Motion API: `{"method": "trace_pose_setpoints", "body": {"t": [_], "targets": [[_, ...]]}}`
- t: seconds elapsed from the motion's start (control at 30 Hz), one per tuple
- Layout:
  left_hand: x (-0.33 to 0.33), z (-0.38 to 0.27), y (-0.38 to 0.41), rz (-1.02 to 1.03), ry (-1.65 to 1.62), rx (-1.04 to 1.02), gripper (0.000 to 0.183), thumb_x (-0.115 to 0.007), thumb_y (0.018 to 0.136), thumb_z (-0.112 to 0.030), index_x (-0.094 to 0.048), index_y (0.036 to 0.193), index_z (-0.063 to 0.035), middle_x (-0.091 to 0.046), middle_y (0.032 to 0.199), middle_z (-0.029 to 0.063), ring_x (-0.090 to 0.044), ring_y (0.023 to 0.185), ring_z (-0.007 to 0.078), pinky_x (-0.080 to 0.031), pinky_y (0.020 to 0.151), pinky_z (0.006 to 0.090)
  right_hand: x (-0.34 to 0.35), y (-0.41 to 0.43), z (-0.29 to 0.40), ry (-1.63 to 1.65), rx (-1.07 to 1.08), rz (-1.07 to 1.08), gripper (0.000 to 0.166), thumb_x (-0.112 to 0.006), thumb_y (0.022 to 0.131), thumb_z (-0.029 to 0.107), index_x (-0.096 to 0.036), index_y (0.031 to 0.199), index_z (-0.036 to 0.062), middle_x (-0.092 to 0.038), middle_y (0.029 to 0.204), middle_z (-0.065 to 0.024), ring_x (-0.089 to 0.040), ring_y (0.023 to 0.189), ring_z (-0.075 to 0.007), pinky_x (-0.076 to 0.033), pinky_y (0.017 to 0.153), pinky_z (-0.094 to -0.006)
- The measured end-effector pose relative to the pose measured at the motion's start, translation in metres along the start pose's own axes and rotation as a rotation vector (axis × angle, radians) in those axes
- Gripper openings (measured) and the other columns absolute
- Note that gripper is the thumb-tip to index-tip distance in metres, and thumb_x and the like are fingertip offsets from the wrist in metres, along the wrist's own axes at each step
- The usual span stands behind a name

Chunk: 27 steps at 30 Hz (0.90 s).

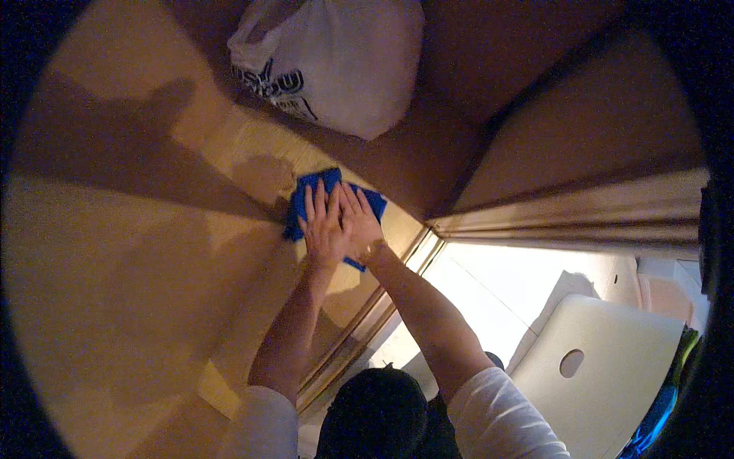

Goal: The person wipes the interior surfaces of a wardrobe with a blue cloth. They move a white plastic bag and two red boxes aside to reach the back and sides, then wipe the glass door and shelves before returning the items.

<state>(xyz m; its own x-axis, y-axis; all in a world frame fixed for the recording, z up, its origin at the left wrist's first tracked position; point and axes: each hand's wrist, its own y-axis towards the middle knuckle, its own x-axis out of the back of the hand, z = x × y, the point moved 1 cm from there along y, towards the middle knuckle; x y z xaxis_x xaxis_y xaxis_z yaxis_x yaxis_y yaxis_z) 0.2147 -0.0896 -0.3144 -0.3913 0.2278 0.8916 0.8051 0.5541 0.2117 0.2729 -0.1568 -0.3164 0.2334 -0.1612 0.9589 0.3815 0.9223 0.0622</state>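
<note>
A blue cloth (298,209) lies spread on a wooden surface (246,137), near its edge. Flat on the cloth rests my left hand (324,232), its fingers stretched forward. My right hand (361,224) presses down close beside it, the two touching along their inner sides. Parts of the cloth show beyond the fingertips, to the left of my left hand and below my right wrist. Both palms are hidden, and the fingers look extended rather than curled around the cloth.
Beyond the surface's edge stands a full white bag (355,69) with dark printing. A sliding-door track (350,338) runs along the lower right. Past it is a pale panel (608,356) with an oval hole, in bright light. Brown walls flank the bag, and shadows fall across the left side.
</note>
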Motion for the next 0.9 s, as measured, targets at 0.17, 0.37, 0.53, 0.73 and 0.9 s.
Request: {"method": "trace_pose_setpoints", "body": {"t": [0.17, 0.37, 0.53, 0.73, 0.9], "targets": [[-0.014, -0.004, -0.013, -0.017, -0.015, -0.027, 0.050, -0.045, 0.078, -0.029, -0.037, 0.124, -0.0138, -0.026, 0.133, 0.0124, -0.020, 0.123, 0.0341, -0.025, 0.089, 0.0595, -0.014, -0.016, 0.003, -0.146, -0.063, -0.062, 0.058, -0.038, 0.078, 0.031, -0.028, 0.127, 0.0020, -0.019, 0.135, -0.0171, -0.013, 0.127, -0.0293, -0.010, 0.103, -0.0388], [-0.013, -0.047, -0.063, 0.148, -0.089, -0.060, 0.049, -0.044, 0.080, -0.031, -0.036, 0.125, -0.0133, -0.028, 0.132, 0.0120, -0.020, 0.123, 0.0323, -0.024, 0.092, 0.0556, 0.000, -0.088, 0.001, -0.145, -0.154, -0.004, 0.056, -0.040, 0.078, 0.028, -0.031, 0.125, -0.0018, -0.024, 0.133, -0.0203, -0.020, 0.125, -0.0298, -0.016, 0.102, -0.0404], [0.002, -0.091, -0.126, 0.299, -0.111, -0.153, 0.055, -0.049, 0.078, -0.027, -0.031, 0.127, -0.0097, -0.026, 0.132, 0.0162, -0.020, 0.122, 0.0341, -0.024, 0.094, 0.0517, 0.003, -0.169, 0.018, 0.084, -0.261, -0.175, 0.056, -0.040, 0.079, 0.024, -0.028, 0.125, -0.0048, -0.025, 0.132, -0.0199, -0.019, 0.125, -0.0318, -0.015, 0.102, -0.0411], [-0.002, -0.107, -0.127, 0.256, -0.112, -0.294, 0.057, -0.048, 0.078, -0.027, -0.028, 0.128, -0.0090, -0.023, 0.133, 0.0181, -0.018, 0.123, 0.0360, -0.020, 0.097, 0.0498, -0.001, -0.185, 0.007, 0.282, -0.361, -0.348, 0.058, -0.039, 0.080, 0.028, -0.025, 0.128, -0.0021, -0.022, 0.134, -0.0183, -0.017, 0.126, -0.0298, -0.013, 0.102, -0.0405], [-0.026, -0.133, -0.087, 0.253, -0.047, -0.214, 0.055, -0.045, 0.080, -0.031, -0.028, 0.128, -0.0114, -0.022, 0.134, 0.0157, -0.018, 0.124, 0.0344, -0.021, 0.096, 0.0512, 0.016, -0.160, -0.029, 0.038, -0.366, -0.327, 0.057, -0.038, 0.080, 0.029, -0.025, 0.129, 0.0013, -0.020, 0.135, -0.0164, -0.015, 0.127, -0.0283, -0.012, 0.102, -0.0402]]}}
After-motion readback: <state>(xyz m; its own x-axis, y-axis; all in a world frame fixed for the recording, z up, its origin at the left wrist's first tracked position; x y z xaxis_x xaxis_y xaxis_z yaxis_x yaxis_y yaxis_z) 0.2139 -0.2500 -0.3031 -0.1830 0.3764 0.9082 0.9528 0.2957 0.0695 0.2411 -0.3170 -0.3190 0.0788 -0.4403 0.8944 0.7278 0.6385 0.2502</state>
